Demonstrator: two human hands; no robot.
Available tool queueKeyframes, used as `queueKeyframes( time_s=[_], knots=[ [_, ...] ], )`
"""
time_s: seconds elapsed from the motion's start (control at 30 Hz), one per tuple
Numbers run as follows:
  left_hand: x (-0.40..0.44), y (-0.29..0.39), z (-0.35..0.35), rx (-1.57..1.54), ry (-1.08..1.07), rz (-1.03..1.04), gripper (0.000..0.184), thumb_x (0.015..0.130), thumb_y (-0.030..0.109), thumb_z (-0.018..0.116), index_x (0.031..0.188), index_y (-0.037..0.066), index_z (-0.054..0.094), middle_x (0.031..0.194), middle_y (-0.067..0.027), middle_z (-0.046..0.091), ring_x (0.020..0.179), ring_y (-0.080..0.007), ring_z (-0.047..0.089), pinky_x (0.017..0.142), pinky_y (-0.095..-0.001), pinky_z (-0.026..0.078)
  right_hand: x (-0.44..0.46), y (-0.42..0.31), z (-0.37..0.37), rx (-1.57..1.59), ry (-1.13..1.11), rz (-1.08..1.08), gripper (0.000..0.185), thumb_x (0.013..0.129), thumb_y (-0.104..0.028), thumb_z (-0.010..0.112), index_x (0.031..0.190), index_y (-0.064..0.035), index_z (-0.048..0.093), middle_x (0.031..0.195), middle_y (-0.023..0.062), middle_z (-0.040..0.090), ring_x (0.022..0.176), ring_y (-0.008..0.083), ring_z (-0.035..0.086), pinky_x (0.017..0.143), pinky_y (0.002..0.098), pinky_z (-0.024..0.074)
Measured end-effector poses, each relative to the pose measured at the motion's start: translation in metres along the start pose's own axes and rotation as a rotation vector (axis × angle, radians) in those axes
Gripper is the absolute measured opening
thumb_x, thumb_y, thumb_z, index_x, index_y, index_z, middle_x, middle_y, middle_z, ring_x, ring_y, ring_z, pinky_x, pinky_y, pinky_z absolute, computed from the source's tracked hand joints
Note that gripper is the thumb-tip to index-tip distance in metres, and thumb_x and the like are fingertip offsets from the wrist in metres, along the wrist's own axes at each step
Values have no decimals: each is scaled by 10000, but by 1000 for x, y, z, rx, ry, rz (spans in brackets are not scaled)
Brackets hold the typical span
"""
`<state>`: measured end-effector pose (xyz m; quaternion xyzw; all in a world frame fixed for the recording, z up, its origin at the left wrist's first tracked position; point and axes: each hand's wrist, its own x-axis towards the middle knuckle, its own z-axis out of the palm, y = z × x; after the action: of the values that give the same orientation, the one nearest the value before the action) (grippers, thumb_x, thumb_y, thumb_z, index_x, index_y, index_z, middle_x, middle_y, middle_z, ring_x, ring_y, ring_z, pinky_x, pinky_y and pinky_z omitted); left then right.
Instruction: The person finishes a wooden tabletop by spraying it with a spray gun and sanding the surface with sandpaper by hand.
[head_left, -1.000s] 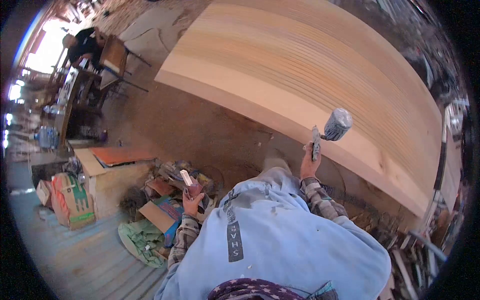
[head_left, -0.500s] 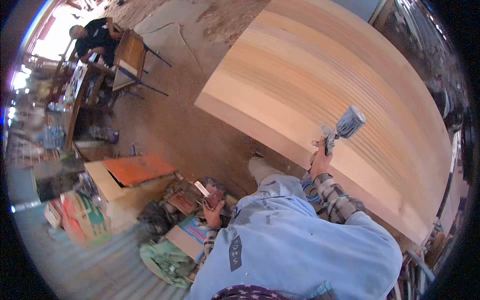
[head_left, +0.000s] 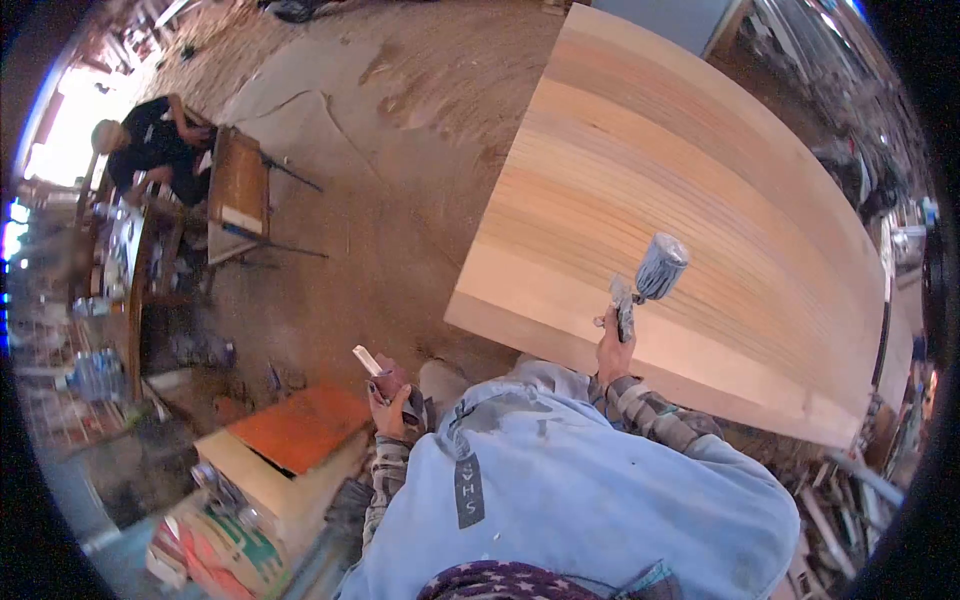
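My left hand (head_left: 393, 413) is closed on a dark red folded piece (head_left: 388, 378) that looks like sandpaper, with a pale wooden strip (head_left: 366, 360) sticking out of it. Wrapped round the grip of a grey-stained spray gun (head_left: 621, 305) is my right hand (head_left: 614, 355). The gun's cup (head_left: 662, 267) stands up at its right, over the near part of a large wooden panel (head_left: 680, 200). Neither hand visibly touches the panel.
An orange board (head_left: 305, 425) lies on a box at lower left, above a printed bag (head_left: 225, 555). At upper left a person (head_left: 155, 145) sits by a small table (head_left: 238, 185). A hose (head_left: 335, 115) lies on the floor. Scrap pieces (head_left: 825, 525) fill the lower right.
The view has shifted, so the panel's left corner appears farther right and more floor shows. The orange board appears lower. Both hands keep hold of their things.
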<state>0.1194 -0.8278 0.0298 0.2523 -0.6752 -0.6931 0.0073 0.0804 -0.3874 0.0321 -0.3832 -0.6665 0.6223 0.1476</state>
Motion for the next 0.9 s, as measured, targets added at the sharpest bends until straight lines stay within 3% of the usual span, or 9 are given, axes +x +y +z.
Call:
queueKeyframes(
  time_s=[0.17, 0.3, 0.43, 0.5, 0.53, 0.6, 0.8, 0.83, 0.9],
  knots=[
    [88, 33, 21, 87, -293, 78, 547, 775, -40, 754, 1264, 61, 530, 1171, -50, 633, 1020, -185, 622, 895, -339, 517, -31, -69, 40, 94, 192, -15, 356, 977, -403, 607, 1045, -61, 674, 831, -1, 621, 753, 90, 546, 650, 288, 445],
    [140, 113, -25, 38, -431, -26, 501, 789, -57, 734, 1241, 63, 552, 1184, -56, 635, 1050, -195, 619, 905, -344, 518, -74, -77, 83, 153, 161, 73, 386, 969, -410, 622, 1084, -44, 663, 851, 6, 635, 800, 111, 585, 697, 296, 474],
    [181, 205, -108, 76, -529, -142, 505, 803, -40, 729, 1259, 74, 546, 1210, -60, 621, 1080, -201, 602, 917, -343, 512, -129, -134, 148, 384, 372, 41, 395, 954, -435, 637, 1050, -52, 660, 794, -6, 596, 654, 80, 511, 572, 269, 413],
    [214, 200, -159, 101, -533, 110, 520, 815, -24, 723, 1290, 64, 528, 1219, -61, 610, 1081, -193, 589, 900, -338, 513, -69, -133, 156, 453, 443, 40, 377, 943, -441, 642, 1025, -73, 658, 754, -17, 572, 547, 60, 420, 477, 255, 329],
    [234, 193, -84, 159, -485, 102, 520, 815, -24, 723, 1290, 64, 528, 1219, -61, 610, 1081, -193, 589, 900, -338, 513, -40, -130, 160, 486, 479, 38, 368, 937, -444, 644, 1012, -83, 658, 733, -22, 560, 493, 51, 374, 429, 249, 287],
    [256, 187, -82, 223, -443, 88, 508, 782, -38, 750, 1237, 48, 541, 1170, -64, 615, 1014, -177, 607, 869, -327, 511, -28, -163, 168, 477, 620, 183, 402, 926, -451, 645, 1077, -78, 655, 748, -26, 578, 500, 55, 393, 416, 252, 285],
    [263, 219, -58, 262, -507, 5, 486, 799, -6, 751, 1231, 49, 536, 1134, -63, 622, 998, -160, 604, 868, -326, 510, 14, -154, 209, 391, 740, -53, 456, 916, -464, 651, 1131, -62, 640, 757, -20, 593, 526, 52, 451, 428, 256, 319],
    [276, 202, -60, 145, -525, 76, 482, 797, -10, 750, 1224, 47, 535, 1127, -72, 630, 973, -161, 613, 842, -324, 520, 21, -155, 221, 405, 653, 61, 528, 933, -466, 625, 1227, -28, 606, 1003, 52, 608, 774, 145, 525, 656, 315, 396],
    [294, 200, -24, 209, -511, 13, 548, 778, -35, 756, 1261, 54, 514, 1169, -78, 618, 1036, -181, 600, 883, -343, 509, 82, -151, 230, 421, 538, 194, 603, 949, -467, 600, 1323, 6, 572, 1249, 125, 623, 1023, 238, 599, 885, 375, 473]
  ],
)
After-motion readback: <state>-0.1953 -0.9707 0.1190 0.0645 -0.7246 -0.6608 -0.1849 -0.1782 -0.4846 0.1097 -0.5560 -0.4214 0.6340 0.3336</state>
